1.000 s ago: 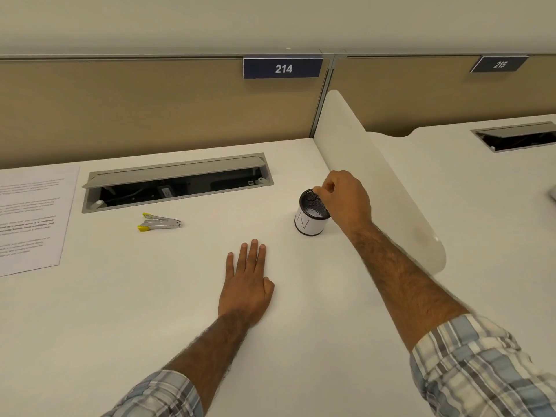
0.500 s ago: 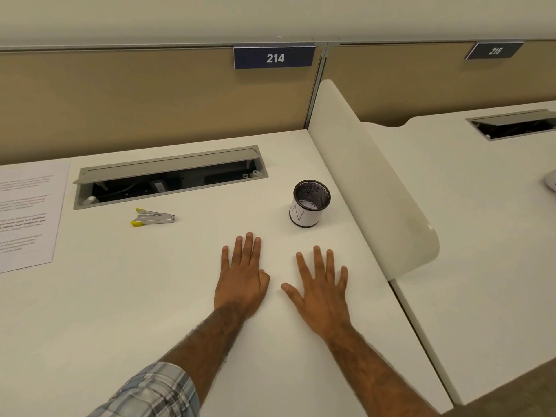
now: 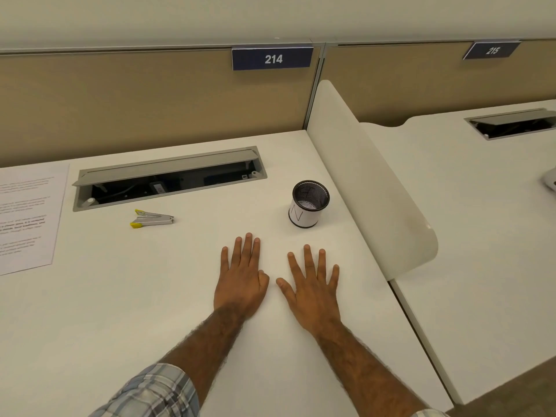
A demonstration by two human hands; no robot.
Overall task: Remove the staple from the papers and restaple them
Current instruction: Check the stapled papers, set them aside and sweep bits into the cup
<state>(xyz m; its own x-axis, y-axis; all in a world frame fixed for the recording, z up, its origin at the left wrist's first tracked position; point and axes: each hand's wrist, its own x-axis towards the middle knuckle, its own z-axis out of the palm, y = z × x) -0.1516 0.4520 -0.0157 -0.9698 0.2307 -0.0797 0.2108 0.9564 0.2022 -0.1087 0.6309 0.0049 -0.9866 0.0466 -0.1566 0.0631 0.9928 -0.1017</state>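
While both grips lie flat, nothing of the task is in hand.

Left grip (image 3: pixel 240 281): palm down on the counter (image 3: pixel 120 320), fingers straight and close together, empty. Right grip (image 3: pixel 313 291): palm down just beside it, fingers spread, also empty.

Papers (image 3: pixel 27 218): far left of the counter, partly cut off by the frame edge, well apart from both grips. White, printed in short blocks of text, lying flat. Only the top sheet shows. Staple too small to make out.

Stapler (image 3: pixel 153 218): small, silver with yellow tips, between the papers and the grips, just near of the open cable tray (image 3: pixel 168 179). Mesh cup (image 3: pixel 308 204) stands just beyond the right grip.

Judgement: the step is fetching. Best to slide the papers in with the left grip, keep the sheets squared, find the stapled corner, then take up the stapler with the right.
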